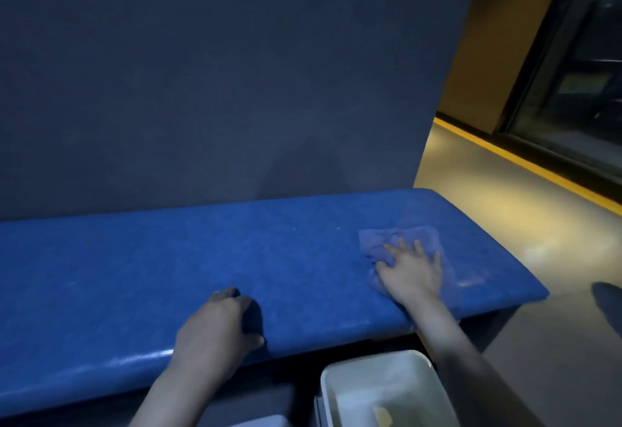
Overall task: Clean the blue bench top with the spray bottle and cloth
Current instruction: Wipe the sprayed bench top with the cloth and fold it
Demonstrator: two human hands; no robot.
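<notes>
My right hand [412,270] lies flat on the cloth [397,241], fingers spread and pressing it onto the bench [168,275] near its right end — not pinching, just palm and fingertips bearing down. The cloth is bunched and blue, hard to tell from the top itself, and it sticks out past my fingers toward the wall [235,73]. My left hand [218,322] rests at the front edge around the middle, fingers curled under like a loose fist, thumb on the rim, holding nothing; it looks like a brace.

The spray bottle I cannot see anywhere in view. A white tub [387,389] sits below the bench by my right arm, with something yellowish in it that I can't make out.

As for progress, I judge the wiping is under way at the right end: there is a faint sheen just beside the cloth that may be wet. The long stretch to the left shows pale smudges and a few specks, so I'd guess most of the top is not yet wiped — the dim light makes that hard to settle.
</notes>
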